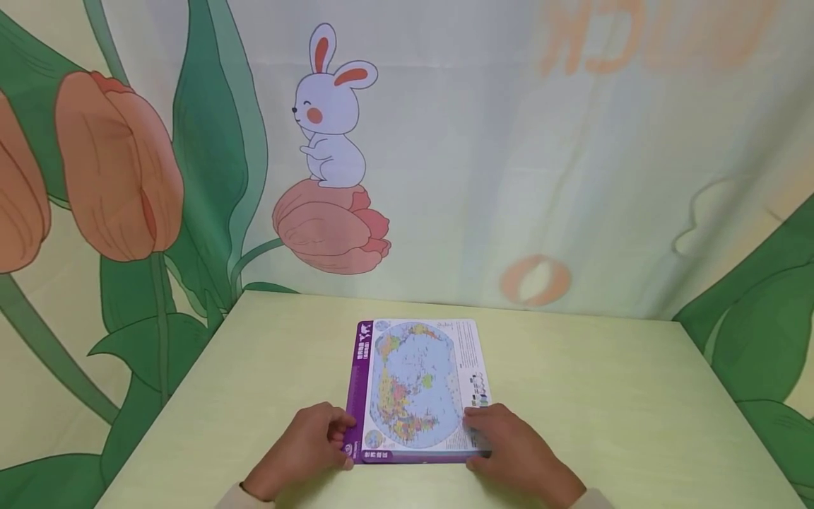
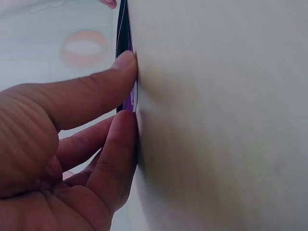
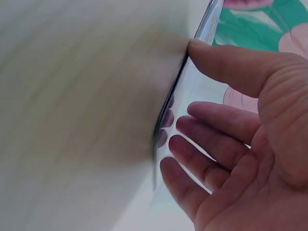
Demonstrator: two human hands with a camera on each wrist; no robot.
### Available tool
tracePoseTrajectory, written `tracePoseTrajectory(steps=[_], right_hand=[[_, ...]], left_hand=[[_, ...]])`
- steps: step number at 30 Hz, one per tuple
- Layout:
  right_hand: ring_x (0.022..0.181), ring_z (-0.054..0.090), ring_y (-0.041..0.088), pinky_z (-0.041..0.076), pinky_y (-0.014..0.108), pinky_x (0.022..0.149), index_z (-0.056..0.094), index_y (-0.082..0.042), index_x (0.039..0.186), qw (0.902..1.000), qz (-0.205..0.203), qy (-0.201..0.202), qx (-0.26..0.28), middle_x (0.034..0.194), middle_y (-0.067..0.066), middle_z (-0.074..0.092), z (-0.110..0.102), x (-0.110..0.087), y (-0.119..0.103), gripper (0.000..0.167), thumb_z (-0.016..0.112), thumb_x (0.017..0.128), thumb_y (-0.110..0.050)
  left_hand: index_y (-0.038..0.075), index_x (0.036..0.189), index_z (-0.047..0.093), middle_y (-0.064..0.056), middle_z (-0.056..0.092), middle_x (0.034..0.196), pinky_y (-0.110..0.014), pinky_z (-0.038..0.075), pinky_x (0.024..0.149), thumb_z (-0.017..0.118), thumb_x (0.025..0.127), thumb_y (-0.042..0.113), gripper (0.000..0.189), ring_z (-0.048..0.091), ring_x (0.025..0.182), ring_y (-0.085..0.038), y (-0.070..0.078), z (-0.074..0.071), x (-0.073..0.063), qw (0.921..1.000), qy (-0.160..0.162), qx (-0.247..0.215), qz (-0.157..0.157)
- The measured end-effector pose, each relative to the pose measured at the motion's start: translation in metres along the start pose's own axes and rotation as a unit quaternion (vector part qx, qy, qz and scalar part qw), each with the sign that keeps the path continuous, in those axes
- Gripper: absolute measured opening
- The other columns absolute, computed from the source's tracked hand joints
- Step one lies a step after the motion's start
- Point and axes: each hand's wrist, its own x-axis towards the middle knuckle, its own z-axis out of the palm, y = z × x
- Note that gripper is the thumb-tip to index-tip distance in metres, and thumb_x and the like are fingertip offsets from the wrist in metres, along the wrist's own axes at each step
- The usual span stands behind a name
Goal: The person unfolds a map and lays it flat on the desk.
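A flat rectangular world map board (image 1: pixel 420 375), white and blue with a purple band at its left and near edges, lies turned sideways on the table. My left hand (image 1: pixel 307 444) is at its near left corner, thumb and bent fingers touching the edges; the left wrist view shows the fingertips low against the tabletop. My right hand (image 1: pixel 520 452) is at the near right corner. Its thumb touches the edge, and the other fingers lie loosely extended at the glossy surface, which mirrors the fingertips in the right wrist view. The underside of the board is hidden.
The pale yellow-green table (image 1: pixel 610 396) extends to both sides of the board. Behind it hangs a curtain (image 1: pixel 445 141) printed with tulips, leaves and a white rabbit, which meets the table's back edge.
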Motion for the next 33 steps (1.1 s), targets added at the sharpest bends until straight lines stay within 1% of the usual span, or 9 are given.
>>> tracePoseTrajectory(steps=[4,7,11,15,19,24,27,33], right_hand=[[0.13,0.062,0.024,0.053,0.042,0.108,0.073,-0.006,0.131,0.9989,-0.031,-0.003,-0.034,0.143,0.005,0.068,0.006,0.011,-0.016,0.057,0.087,0.082,-0.031],[0.127,0.064,0.024,0.054,0.041,0.106,0.074,-0.007,0.13,0.998,-0.051,-0.008,-0.036,0.14,0.005,0.07,0.011,0.02,-0.028,0.054,0.087,0.084,-0.031],[0.127,0.063,0.023,0.054,0.038,0.106,0.074,-0.008,0.131,0.9966,-0.069,-0.017,-0.041,0.14,0.003,0.07,0.015,0.032,-0.044,0.052,0.085,0.086,-0.032],[0.131,0.062,0.021,0.054,0.035,0.107,0.074,-0.012,0.131,0.9947,-0.087,-0.025,-0.049,0.143,0.002,0.069,0.023,0.041,-0.059,0.049,0.083,0.089,-0.036],[0.134,0.06,0.018,0.056,0.033,0.105,0.073,-0.016,0.131,0.9931,-0.092,-0.034,-0.065,0.146,-0.002,0.066,0.031,0.049,-0.073,0.049,0.082,0.091,-0.043],[0.133,0.061,0.015,0.057,0.031,0.102,0.074,-0.019,0.127,0.9896,-0.109,-0.027,-0.091,0.147,-0.004,0.066,0.039,0.058,-0.086,0.045,0.082,0.091,-0.045],[0.131,0.062,0.015,0.058,0.03,0.1,0.075,-0.021,0.123,0.9871,-0.123,-0.022,-0.1,0.146,-0.004,0.066,0.039,0.061,-0.093,0.041,0.084,0.09,-0.044],[0.128,0.064,0.014,0.057,0.029,0.101,0.076,-0.022,0.115,0.9823,-0.146,-0.018,-0.116,0.143,-0.004,0.068,0.04,0.063,-0.104,0.032,0.084,0.091,-0.04]], left_hand=[[0.002,0.116,0.075,-0.002,0.062,0.094,-0.024,0.052,0.075,0.098,0.068,0.007,0.054,0.057,0.087,-0.017,0.001,-0.002,0.003,0.9999,-0.013,0.004,0.007],[0.002,0.116,0.074,-0.002,0.063,0.095,-0.025,0.053,0.076,0.097,0.069,0.006,0.053,0.057,0.088,-0.017,0.001,-0.003,0.005,0.9997,-0.02,0.001,0.013],[0.0,0.117,0.073,-0.003,0.064,0.095,-0.024,0.053,0.076,0.097,0.068,0.003,0.054,0.058,0.087,-0.017,0.001,-0.003,0.006,0.9997,-0.016,-0.008,0.017],[0.0,0.116,0.073,-0.002,0.064,0.094,-0.023,0.053,0.076,0.097,0.066,0.002,0.055,0.058,0.086,-0.017,-0.002,-0.003,0.006,0.9997,-0.009,-0.01,0.021],[0.0,0.115,0.074,-0.002,0.064,0.094,-0.023,0.053,0.076,0.097,0.067,0.003,0.054,0.059,0.086,-0.016,-0.004,-0.002,0.006,0.9995,-0.009,-0.009,0.03],[-0.001,0.116,0.073,-0.004,0.064,0.094,-0.024,0.053,0.075,0.096,0.068,0.001,0.053,0.059,0.086,-0.017,-0.004,-0.004,0.006,0.9992,-0.018,-0.021,0.029],[-0.003,0.117,0.072,-0.005,0.065,0.094,-0.024,0.053,0.074,0.095,0.068,-0.002,0.054,0.059,0.086,-0.018,-0.004,-0.006,0.006,0.9989,-0.021,-0.033,0.027],[-0.003,0.116,0.071,-0.005,0.065,0.093,-0.024,0.052,0.073,0.095,0.068,-0.004,0.054,0.059,0.086,-0.018,-0.004,-0.005,0.007,0.9989,-0.022,-0.035,0.023]])
